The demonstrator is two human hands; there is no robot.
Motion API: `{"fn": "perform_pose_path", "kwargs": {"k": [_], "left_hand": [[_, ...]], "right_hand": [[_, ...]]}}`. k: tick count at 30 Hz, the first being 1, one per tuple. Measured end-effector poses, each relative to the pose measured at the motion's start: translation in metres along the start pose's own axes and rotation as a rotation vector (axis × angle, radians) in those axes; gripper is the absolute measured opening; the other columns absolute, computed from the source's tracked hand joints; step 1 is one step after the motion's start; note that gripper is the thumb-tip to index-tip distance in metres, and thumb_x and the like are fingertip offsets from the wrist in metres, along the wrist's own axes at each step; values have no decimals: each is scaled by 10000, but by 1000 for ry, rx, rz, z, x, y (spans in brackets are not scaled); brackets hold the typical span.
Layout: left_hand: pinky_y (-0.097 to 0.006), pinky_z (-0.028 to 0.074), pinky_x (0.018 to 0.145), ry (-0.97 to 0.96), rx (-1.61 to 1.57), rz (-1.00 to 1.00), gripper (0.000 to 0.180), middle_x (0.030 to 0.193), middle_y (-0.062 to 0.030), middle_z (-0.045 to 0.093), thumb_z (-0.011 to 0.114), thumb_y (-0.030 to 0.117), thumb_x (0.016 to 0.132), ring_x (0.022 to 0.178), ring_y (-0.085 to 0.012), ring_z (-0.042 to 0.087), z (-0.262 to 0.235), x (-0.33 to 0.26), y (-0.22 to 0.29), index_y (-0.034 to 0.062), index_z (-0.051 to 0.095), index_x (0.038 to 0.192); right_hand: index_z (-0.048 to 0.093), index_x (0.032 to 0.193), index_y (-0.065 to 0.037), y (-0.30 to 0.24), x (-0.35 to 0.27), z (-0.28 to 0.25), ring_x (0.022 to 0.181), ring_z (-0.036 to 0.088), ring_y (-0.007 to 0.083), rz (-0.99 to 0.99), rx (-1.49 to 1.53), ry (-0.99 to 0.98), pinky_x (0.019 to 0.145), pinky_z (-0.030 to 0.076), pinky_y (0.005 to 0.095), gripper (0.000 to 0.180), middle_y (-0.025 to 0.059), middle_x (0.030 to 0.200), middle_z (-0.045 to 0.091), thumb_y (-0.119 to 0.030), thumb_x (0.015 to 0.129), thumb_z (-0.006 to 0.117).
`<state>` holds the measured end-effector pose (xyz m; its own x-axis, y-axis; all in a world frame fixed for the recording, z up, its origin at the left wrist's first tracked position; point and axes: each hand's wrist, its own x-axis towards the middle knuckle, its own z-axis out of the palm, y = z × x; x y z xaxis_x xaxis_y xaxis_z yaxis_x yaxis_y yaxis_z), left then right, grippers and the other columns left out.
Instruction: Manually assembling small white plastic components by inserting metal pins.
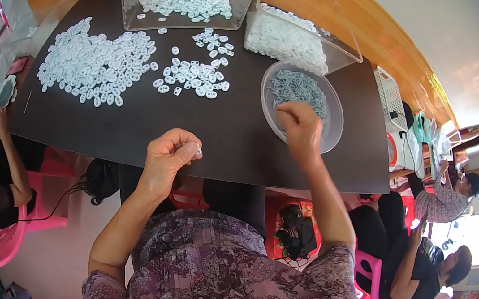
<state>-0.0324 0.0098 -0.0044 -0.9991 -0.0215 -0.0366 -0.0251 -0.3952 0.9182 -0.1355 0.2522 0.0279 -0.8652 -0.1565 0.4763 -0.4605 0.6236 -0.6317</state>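
While left grip [167, 153] pinches white piece [199, 151], right grip [302, 129] curled, over bowl [334, 124]

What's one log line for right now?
left hand: pinching white piece | right hand: at clear bowl, grey pieces inside | dark table: white pile

White piece [199, 151] partly hidden

Small white piece [198, 150] in left hand [167, 154]
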Motion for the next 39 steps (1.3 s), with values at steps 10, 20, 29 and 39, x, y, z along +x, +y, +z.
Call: {"fn": "perform_pose_path", "kwargs": {"k": [10,20,29,39], "left_hand": [[-197,425,646,-51,91,-7,168,763,-21,605,626,169,867,695,-73,539,7,0,-16,3,606,864],[-193,435,660,-80,39,3,186,775,-24,616,646,177,853,705,-75,558,-1,1,-20,-2,615,891],[-204,432,637,-19,-6,-18,169,765,-36,609,634,159,861,684,-81,549,2,0,-17,-6,600,865],[-194,419,594,88,-161,-4,126,761,-35,609,609,111,870,659,-73,547,8,-1,-8,-13,599,894]], "right_hand": [[617,692,-5,50,34,16,740,598,343,-33,-427,-254,657,457,434,140,180,717,614,-142,722,614],[604,740,-8,54,45,1,616,594,279,156,-155,-330,601,465,379,105,155,675,605,-112,731,588],[604,781,-13,21,31,-10,629,491,28,218,179,-378,558,389,189,60,-25,676,557,-12,735,643],[618,849,-13,-75,-15,28,725,529,35,170,519,-517,636,423,181,79,-20,786,581,9,782,654]]}}
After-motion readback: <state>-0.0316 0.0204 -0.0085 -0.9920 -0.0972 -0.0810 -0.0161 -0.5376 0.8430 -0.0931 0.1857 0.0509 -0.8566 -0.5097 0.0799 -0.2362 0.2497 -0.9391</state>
